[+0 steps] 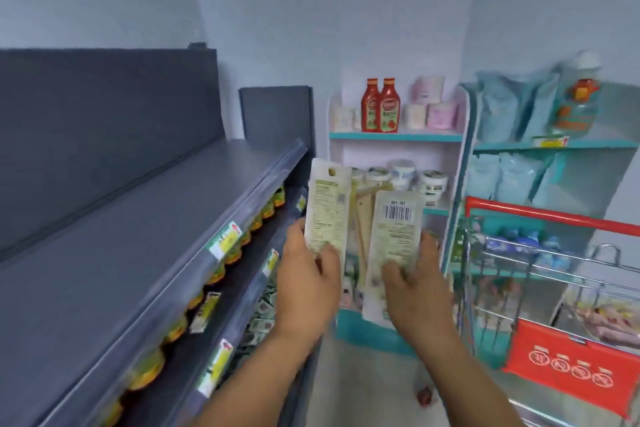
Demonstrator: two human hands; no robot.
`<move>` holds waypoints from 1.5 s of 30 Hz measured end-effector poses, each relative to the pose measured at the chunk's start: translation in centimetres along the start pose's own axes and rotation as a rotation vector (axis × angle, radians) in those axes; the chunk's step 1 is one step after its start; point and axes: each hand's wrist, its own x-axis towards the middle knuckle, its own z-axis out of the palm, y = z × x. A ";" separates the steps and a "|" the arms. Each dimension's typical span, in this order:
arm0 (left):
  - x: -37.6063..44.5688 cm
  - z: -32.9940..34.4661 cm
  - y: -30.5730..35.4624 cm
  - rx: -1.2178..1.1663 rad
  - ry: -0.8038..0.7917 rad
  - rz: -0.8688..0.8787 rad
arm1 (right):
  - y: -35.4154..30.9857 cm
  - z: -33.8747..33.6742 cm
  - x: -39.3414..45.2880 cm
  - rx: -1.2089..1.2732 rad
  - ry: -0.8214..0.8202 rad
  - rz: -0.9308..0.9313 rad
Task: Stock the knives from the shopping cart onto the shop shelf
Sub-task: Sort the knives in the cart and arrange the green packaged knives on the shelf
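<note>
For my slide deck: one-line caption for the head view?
Left hand and right hand each hold a carded knife pack between grey shelf and cart.

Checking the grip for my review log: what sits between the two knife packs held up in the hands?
In the head view, a third pack fans out between the left-hand pack and right-hand pack; its contents are too blurred to tell.

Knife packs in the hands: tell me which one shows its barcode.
The pack in the right hand, the knife pack nearer the cart. A black barcode sits at its top; the left hand's pack shows only small print.
</note>
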 end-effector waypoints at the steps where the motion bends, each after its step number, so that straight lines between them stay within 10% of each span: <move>1: 0.8 -1.9 -0.4 0.015 0.024 0.007 | -1.2 1.7 0.0 0.006 -0.026 -0.018; 13: 7.9 -19.2 -6.5 0.193 0.218 -0.169 | -9.6 18.9 2.5 0.060 -0.250 -0.162; 26: 16.5 -22.5 -14.3 0.360 0.281 -0.494 | -9.7 34.6 12.1 -0.178 -0.612 -0.226; 40: 22.3 -21.3 -18.3 1.229 -0.286 -0.648 | -6.0 40.4 17.9 -0.735 -0.863 -0.338; 45: 22.7 -21.2 -17.4 1.148 -0.201 -0.549 | -6.8 38.7 18.0 -0.685 -0.823 -0.326</move>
